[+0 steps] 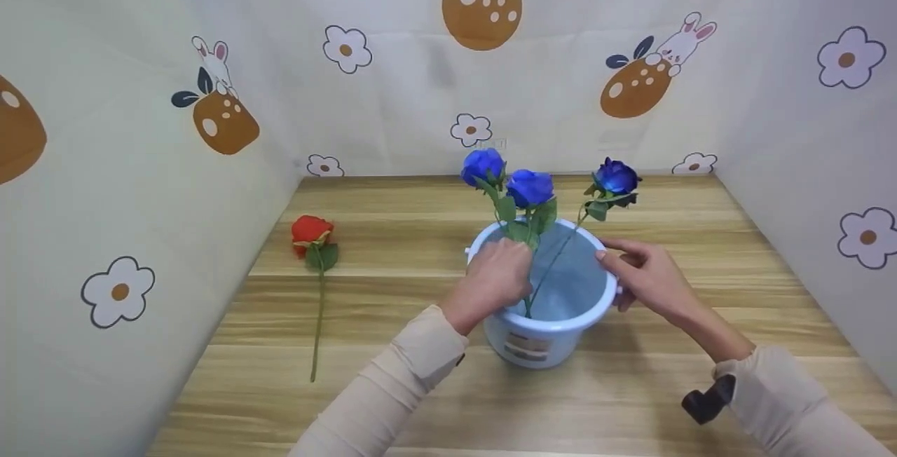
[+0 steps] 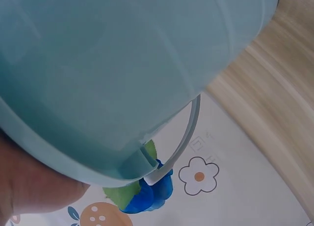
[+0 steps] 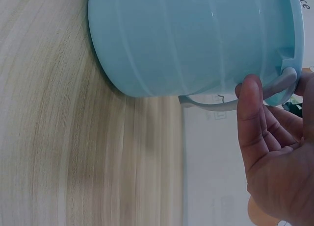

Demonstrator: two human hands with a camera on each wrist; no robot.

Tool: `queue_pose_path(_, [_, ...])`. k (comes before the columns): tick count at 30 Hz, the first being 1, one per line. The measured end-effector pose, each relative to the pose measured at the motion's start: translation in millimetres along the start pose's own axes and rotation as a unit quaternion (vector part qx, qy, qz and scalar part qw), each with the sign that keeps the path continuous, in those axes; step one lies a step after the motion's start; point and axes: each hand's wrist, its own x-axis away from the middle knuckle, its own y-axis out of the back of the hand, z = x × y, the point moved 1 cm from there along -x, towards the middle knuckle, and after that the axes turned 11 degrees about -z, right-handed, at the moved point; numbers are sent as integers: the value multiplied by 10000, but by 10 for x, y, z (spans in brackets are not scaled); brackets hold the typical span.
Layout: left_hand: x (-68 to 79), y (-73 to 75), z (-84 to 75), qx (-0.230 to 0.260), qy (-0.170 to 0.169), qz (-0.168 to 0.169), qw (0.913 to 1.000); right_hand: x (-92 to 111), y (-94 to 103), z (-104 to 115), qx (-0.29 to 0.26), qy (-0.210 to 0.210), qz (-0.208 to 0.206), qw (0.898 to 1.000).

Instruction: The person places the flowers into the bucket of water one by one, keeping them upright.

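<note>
A pale blue bucket (image 1: 543, 345) stands upright on the wooden table. Over its left rim reaches my left hand (image 1: 497, 275), fingers curled round a blue rose (image 1: 530, 188) by the stem, just under its leaves. Another blue rose (image 1: 482, 166) rises close behind that hand. A darker blue rose (image 1: 617, 176) leans to the right, its stem running down into the bucket. My right hand (image 1: 648, 278) holds the bucket's right rim, thumb on top and fingers outside. In the right wrist view, those fingers sit by the lug of the bucket's handle (image 3: 216, 106).
A red rose (image 1: 312, 230) with a long stem lies on the table (image 1: 266, 345) to the left. Pale cloth (image 1: 392, 106) printed with rabbits, orange fruit and flowers hangs behind and along both sides. A label (image 1: 528, 346) is on the bucket's front.
</note>
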Motion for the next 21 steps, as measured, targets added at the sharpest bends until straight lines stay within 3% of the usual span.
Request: queue_pose_path(21, [51, 21, -39, -104, 49, 166, 9998, 7, 8, 18, 169, -39, 3, 9999])
